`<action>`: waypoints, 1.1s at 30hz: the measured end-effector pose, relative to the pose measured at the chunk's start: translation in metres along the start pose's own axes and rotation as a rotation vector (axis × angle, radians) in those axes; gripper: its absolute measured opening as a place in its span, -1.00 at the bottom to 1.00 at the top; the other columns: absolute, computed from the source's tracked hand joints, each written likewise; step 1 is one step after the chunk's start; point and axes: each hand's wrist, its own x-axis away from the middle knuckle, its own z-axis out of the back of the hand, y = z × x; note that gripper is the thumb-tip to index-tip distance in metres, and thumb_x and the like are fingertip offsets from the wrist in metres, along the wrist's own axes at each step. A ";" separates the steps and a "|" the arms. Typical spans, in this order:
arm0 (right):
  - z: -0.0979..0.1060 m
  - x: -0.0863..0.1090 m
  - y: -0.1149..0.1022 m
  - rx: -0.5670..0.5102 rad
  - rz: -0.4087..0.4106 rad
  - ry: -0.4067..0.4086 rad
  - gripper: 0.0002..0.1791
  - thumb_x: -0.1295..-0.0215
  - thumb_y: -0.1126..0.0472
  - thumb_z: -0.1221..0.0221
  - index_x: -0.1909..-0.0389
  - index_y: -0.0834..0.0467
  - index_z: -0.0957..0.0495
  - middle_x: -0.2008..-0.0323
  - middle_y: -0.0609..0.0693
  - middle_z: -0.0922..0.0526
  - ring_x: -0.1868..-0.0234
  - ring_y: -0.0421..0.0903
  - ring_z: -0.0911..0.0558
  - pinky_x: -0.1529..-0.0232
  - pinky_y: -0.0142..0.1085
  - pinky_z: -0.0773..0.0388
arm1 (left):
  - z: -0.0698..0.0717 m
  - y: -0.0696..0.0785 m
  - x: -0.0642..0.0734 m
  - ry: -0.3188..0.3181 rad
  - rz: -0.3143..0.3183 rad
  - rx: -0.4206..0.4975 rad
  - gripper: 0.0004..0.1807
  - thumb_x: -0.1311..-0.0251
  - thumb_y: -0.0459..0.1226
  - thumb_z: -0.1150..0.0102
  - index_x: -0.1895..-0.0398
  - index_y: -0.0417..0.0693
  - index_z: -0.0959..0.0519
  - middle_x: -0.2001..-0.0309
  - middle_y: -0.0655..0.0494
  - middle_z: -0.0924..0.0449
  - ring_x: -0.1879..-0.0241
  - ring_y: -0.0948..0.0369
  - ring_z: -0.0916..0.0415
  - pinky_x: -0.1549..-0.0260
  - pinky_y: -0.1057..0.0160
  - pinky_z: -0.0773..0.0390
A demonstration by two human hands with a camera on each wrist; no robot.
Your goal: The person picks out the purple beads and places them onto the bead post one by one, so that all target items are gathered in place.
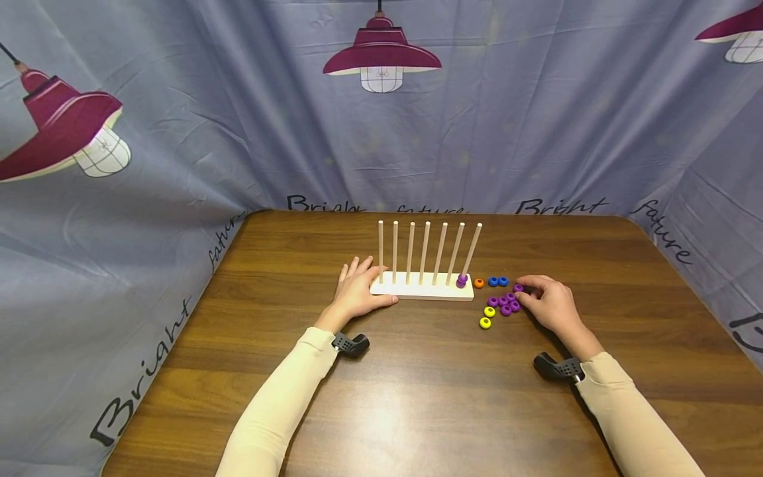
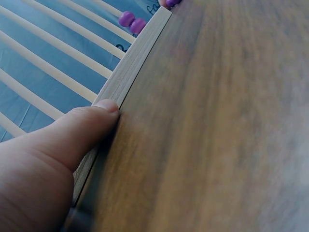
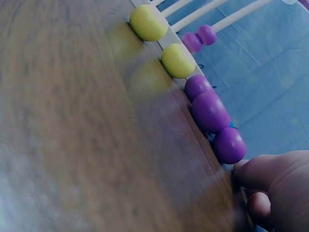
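Note:
A pale wooden peg rack (image 1: pixel 422 291) with several upright rods stands mid-table, two purple beads (image 1: pixel 461 281) stacked on its rightmost rod. My left hand (image 1: pixel 356 293) grips the rack's left end; its thumb (image 2: pixel 104 108) lies along the front edge, the other fingers spread toward the back. To the right of the rack my right hand (image 1: pixel 550 303) pinches a purple bead (image 1: pixel 518 288) between thumb and index finger. Several loose purple beads (image 1: pixel 505 310) cluster beside those fingertips. In the right wrist view the pinched bead is hidden behind the hand (image 3: pixel 285 179).
Two yellow beads (image 1: pixel 485 322) lie in front of the purple ones. An orange bead (image 1: pixel 479 283) sits by the rack's right end, with two blue beads (image 1: pixel 493 281) next to it. A grey-blue curtain (image 1: pixel 477 132) hangs around the wooden table (image 1: pixel 429 397).

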 end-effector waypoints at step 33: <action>-0.001 0.001 0.000 -0.039 -0.045 0.020 -0.73 -0.22 0.29 -0.37 0.05 0.24 -0.73 0.44 0.11 -0.73 0.54 -0.41 -0.37 0.53 -0.42 -0.29 | -0.002 -0.001 -0.002 -0.001 0.004 0.000 -0.15 -0.06 0.24 -0.39 -0.42 0.17 -0.46 -0.60 -0.13 -0.15 -0.63 -0.21 0.14 -0.59 -0.24 0.21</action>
